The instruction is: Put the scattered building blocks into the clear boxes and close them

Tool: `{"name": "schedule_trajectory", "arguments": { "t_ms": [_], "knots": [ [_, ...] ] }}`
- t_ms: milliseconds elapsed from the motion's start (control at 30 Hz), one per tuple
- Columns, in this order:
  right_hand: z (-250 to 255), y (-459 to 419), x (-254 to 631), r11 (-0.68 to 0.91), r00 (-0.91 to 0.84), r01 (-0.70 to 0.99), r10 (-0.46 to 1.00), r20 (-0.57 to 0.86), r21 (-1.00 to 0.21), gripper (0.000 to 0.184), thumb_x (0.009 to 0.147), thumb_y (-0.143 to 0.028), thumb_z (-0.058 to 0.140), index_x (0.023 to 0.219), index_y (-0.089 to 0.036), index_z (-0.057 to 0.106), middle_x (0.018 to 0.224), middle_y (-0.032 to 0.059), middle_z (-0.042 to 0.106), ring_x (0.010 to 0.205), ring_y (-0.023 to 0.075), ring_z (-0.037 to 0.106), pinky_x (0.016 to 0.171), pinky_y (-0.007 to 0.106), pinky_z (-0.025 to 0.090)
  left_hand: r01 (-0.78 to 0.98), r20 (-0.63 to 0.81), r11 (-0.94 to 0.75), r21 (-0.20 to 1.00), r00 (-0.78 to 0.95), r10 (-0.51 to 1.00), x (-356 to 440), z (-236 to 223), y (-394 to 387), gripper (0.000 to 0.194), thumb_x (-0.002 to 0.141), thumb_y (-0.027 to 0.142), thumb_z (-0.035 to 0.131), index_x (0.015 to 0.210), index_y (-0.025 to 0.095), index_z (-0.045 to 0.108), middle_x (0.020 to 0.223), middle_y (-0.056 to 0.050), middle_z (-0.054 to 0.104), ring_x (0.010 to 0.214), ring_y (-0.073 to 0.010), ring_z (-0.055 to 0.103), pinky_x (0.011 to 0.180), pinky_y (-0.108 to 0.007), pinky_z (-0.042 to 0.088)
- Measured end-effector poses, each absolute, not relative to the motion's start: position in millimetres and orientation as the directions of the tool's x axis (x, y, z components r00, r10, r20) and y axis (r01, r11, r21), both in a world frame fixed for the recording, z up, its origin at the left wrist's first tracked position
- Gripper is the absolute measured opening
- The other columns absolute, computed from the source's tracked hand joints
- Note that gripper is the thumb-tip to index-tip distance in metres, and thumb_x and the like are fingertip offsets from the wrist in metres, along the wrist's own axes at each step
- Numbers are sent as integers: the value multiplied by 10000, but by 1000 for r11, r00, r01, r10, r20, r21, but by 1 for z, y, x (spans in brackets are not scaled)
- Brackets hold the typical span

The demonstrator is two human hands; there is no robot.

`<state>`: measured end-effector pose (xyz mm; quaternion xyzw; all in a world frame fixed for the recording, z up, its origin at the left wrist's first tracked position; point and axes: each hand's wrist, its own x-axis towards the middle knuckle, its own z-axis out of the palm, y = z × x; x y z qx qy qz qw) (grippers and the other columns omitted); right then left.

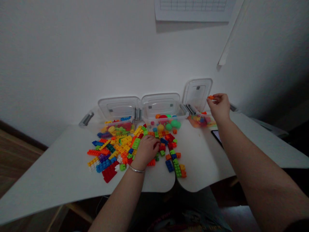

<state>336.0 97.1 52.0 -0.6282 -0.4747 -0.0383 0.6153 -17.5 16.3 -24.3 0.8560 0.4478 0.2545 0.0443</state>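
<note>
Head view, looking down on our white table with its curved front edges: a loose heap of chunky plastic building bricks in red, yellow, blue and green spreads across the middle of the frame. Our left hand lies curled on the heap at centre, just beside a green brick; we cannot tell whether it is grasping anything or only resting there. A silver bangle circles that wrist. At upper right, our right hand is raised, pinching a small orange brick between thumb and fingertips, near the right clear plastic box. That pinch looks well suited to so small a piece: firm, yet easy to release cleanly. Along the back edge, the left clear plastic box and middle clear plastic box stand with lids open, the middle one holding colored balls. A dark-screened device lies just right of our right forearm's base.
</note>
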Motion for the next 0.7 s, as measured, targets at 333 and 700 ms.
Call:
{"name": "schedule_trajectory", "arguments": {
  "t_ms": [333, 700],
  "knots": [
    [39, 100, 330, -141, 491, 747, 775, 397, -649, 325, 715, -393, 679, 981, -206, 670, 909, 52, 732, 810, 217, 671, 754, 357, 501, 739, 391, -596, 314, 472, 791, -17, -25, 16, 198, 859, 183, 564, 956, 213, 735, 913, -50, 721, 973, -228, 584, 918, -398, 476],
    [34, 74, 305, 273, 366, 791, 505, 782, -547, 239, 815, -316, 555, 990, -190, 659, 924, 63, 710, 882, 213, 627, 891, 422, 465, 739, 394, -597, 312, 471, 789, -17, -23, 15, 197, 862, 183, 557, 950, 205, 731, 915, -48, 721, 972, -233, 576, 918, -405, 477]
  ]
}}
